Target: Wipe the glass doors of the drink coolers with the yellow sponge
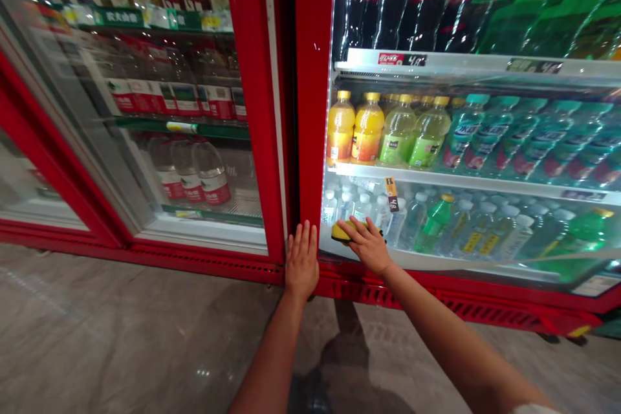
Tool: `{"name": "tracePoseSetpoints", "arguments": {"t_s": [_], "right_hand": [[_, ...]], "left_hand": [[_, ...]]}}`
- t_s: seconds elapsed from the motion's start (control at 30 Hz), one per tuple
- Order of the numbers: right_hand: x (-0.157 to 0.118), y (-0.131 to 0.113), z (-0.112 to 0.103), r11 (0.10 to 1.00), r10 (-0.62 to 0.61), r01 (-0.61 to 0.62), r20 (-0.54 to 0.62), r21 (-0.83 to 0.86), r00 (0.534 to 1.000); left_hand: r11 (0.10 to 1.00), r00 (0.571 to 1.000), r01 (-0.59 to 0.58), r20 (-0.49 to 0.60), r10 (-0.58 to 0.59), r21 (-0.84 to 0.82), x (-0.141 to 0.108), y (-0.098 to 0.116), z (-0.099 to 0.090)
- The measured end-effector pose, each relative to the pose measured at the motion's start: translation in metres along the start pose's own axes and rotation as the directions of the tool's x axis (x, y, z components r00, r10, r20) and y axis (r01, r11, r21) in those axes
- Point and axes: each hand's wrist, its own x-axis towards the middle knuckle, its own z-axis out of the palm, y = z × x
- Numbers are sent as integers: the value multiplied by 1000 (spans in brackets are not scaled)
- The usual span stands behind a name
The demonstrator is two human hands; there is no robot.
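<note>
My left hand [301,265] lies flat against the red frame [310,110] at the lower left corner of the right-hand drinks fridge. Its fingers are stretched out and point upward, and nothing is in it. Just to the right, my right hand [369,247] presses a yellow sponge [341,231] with a dark edge against the lower part of the glass door [417,265]. The fingers cover much of the sponge. Behind the glass at this height stand clear water bottles [345,206] and a green bottle [435,223].
Cola bottles [398,0] fill the top shelf, with juice bottles [369,129] on the shelf below. To the left, another red-framed fridge [250,97] holds large water bottles [211,174]. A vented red base [460,310] runs above the grey floor [121,336].
</note>
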Motion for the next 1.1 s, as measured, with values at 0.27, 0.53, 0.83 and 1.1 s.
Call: {"name": "tracePoseSetpoints", "arguments": {"t_s": [0.27,0.53,0.83,1.1], "right_hand": [[7,-39,40,991,-125,124,17,51,992],[28,-14,23,946,-320,319,1,53,947],[25,-18,10,976,-219,219,-4,4,976],[61,7,-23,996,-59,49,-156,-68,986]], "left_hand": [[1000,1000,26,-9,-26,13,-3,-2,0],[997,996,79,-48,-78,14,3,-1,-3],[999,997,50,-63,-49,16,4,1,-3],[998,993,66,-94,-65,6,8,5,-3]]}}
